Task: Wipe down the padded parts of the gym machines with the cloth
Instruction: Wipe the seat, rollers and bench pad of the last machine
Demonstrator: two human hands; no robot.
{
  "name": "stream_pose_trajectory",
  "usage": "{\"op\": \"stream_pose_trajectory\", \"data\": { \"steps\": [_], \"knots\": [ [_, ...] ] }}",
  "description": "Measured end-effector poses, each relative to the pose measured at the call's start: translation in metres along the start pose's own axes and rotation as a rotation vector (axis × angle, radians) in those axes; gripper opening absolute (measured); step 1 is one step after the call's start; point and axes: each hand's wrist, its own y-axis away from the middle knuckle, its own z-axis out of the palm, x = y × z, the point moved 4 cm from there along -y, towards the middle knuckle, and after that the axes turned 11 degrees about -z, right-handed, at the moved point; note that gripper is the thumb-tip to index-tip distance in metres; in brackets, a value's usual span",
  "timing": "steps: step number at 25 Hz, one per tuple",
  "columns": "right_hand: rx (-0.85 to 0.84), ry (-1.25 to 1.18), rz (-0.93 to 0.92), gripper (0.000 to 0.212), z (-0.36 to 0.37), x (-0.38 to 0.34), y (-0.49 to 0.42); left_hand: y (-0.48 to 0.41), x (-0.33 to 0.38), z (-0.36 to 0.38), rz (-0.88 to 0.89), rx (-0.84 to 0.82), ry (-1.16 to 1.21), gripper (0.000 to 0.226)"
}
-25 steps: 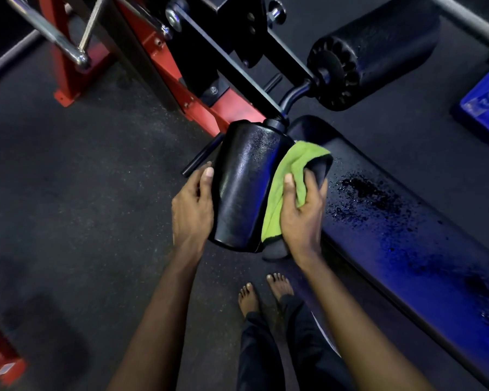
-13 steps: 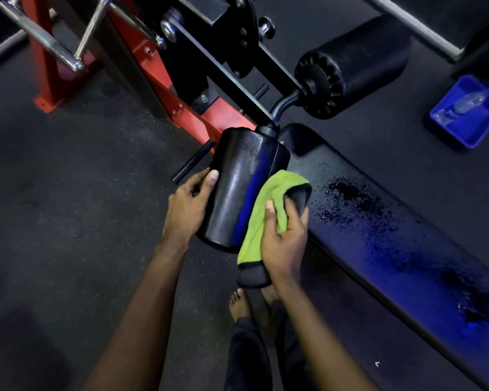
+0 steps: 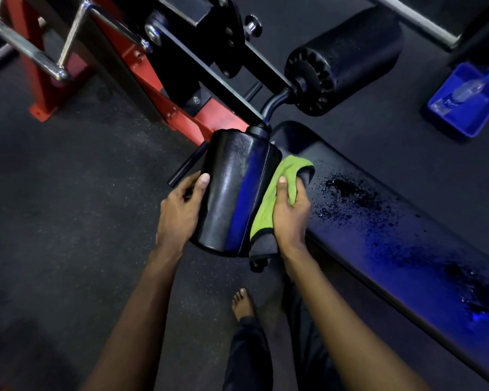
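Observation:
A glossy black roller pad point(image 3: 235, 190) juts toward me from the machine's black arm at the centre of the head view. My left hand point(image 3: 178, 213) grips its left side, thumb on top. My right hand point(image 3: 290, 213) presses a green cloth with a grey edge point(image 3: 268, 204) against the pad's right side, fingers curled round the cloth. A second black roller pad point(image 3: 347, 57) sits farther back on the right. The long black bench pad point(image 3: 407, 238) runs to the lower right, speckled with dark wet spots.
The machine's red frame point(image 3: 141, 71) and chrome handles point(image 3: 54, 63) stand at the upper left. A blue tray holding a clear bottle point(image 3: 463, 100) lies on the dark floor at the right. My bare foot point(image 3: 242, 303) is below the pad.
My right hand has slid the cloth round from the top of the roller pad to its right side. The left hand kept its hold, and the camera view shifted slightly.

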Motion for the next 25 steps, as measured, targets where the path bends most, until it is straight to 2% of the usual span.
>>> {"op": "stream_pose_trajectory", "data": {
  "steps": [3,5,9,11,15,18,22,25],
  "knots": [
    [-0.014,-0.008,0.020,0.070,0.000,0.004,-0.012,0.002,0.002,0.002,0.000,0.017,-0.032,0.054],
    [-0.056,-0.026,0.007,0.061,-0.007,0.005,-0.005,0.005,0.004,0.000,0.036,0.071,-0.034,0.050],
    [-0.107,0.080,-0.140,0.042,-0.042,-0.016,-0.047,0.017,0.037,0.004,0.315,0.411,-0.057,0.027],
    [-0.110,0.190,-0.194,0.032,-0.066,-0.036,-0.088,0.029,0.076,0.028,0.414,0.482,-0.087,0.023],
    [-0.128,0.320,-0.281,0.035,-0.105,-0.063,-0.163,0.020,0.157,0.087,0.469,0.424,-0.067,0.022],
    [-0.101,0.364,-0.451,0.035,-0.119,-0.088,-0.214,-0.013,0.206,0.126,0.489,0.311,-0.058,0.028],
    [-0.117,0.463,-0.665,0.032,-0.096,-0.123,-0.265,-0.077,0.227,0.156,0.434,0.232,-0.184,0.048],
    [-0.248,0.645,-0.801,0.034,-0.063,-0.130,-0.270,-0.101,0.233,0.168,0.463,0.307,-0.375,0.056]
  ]
}}
